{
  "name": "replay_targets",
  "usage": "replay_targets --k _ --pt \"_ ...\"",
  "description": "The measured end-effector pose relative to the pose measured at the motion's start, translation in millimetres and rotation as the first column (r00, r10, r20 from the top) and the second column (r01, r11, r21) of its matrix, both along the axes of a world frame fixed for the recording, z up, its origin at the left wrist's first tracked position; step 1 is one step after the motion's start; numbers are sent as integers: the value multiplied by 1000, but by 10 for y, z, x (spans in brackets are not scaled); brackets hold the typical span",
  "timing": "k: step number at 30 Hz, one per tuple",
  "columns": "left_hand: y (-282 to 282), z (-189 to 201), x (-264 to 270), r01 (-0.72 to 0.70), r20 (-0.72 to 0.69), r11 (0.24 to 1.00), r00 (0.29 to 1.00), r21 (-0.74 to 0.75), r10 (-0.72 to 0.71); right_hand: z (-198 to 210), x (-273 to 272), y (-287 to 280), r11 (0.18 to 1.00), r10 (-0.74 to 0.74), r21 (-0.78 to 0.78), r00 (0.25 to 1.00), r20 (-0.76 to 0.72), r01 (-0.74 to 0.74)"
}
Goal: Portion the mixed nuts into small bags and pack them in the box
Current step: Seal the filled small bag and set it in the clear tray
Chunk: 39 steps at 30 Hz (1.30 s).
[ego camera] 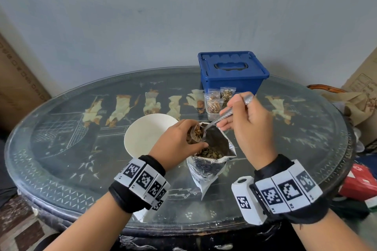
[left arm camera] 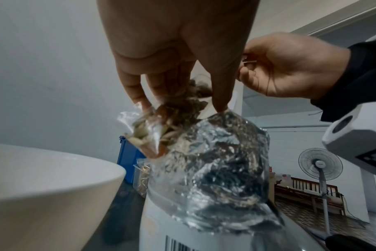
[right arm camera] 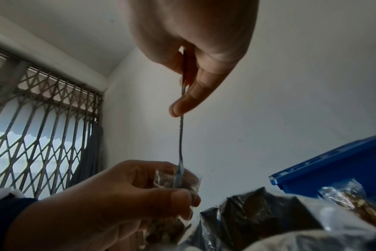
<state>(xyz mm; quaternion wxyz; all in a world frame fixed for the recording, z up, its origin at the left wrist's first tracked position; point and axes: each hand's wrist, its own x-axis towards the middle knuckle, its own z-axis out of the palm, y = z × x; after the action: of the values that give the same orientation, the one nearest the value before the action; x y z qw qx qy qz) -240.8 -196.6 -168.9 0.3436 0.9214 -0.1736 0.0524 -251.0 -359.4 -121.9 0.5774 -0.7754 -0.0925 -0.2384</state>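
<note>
My left hand [ego camera: 179,138] grips a small clear bag [ego camera: 194,135] partly filled with nuts, held over the mouth of a big silver foil pouch [ego camera: 212,161] of mixed nuts. In the left wrist view the small bag [left arm camera: 161,122] hangs from my fingers [left arm camera: 137,95] against the foil pouch [left arm camera: 215,163]. My right hand [ego camera: 248,126] pinches a metal spoon [ego camera: 222,117] whose bowl dips into the small bag's opening. The right wrist view shows the spoon [right arm camera: 180,135] going down into the small bag [right arm camera: 178,180]. A blue lidded box [ego camera: 232,72] stands at the back.
A white bowl [ego camera: 146,134] sits left of the pouch. Two filled small bags [ego camera: 218,103] lean in a clear tub in front of the blue box. The dark oval table [ego camera: 61,149] has a glass top. Cardboard boxes stand at both sides.
</note>
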Motion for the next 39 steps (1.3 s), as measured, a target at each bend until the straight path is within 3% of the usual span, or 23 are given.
replay_targets --k 5,15,23,31,39 --pt "36 -64 -47 -57 52 990 997 -126 64 44 11 55 990 52 -134 991 125 -35" --pt "100 -166 -73 -114 50 969 991 -221 128 193 72 -71 985 11 -169 963 268 36" --pt "86 -183 -85 -96 44 965 993 -244 110 79 12 13 983 70 -184 957 280 -19" --pt "155 -246 -161 -145 47 954 986 -263 162 40 30 -217 992 -57 -94 962 267 85" --pt "163 -302 -201 -171 -22 947 985 -271 171 -470 15 -173 924 -10 -375 984 176 76"
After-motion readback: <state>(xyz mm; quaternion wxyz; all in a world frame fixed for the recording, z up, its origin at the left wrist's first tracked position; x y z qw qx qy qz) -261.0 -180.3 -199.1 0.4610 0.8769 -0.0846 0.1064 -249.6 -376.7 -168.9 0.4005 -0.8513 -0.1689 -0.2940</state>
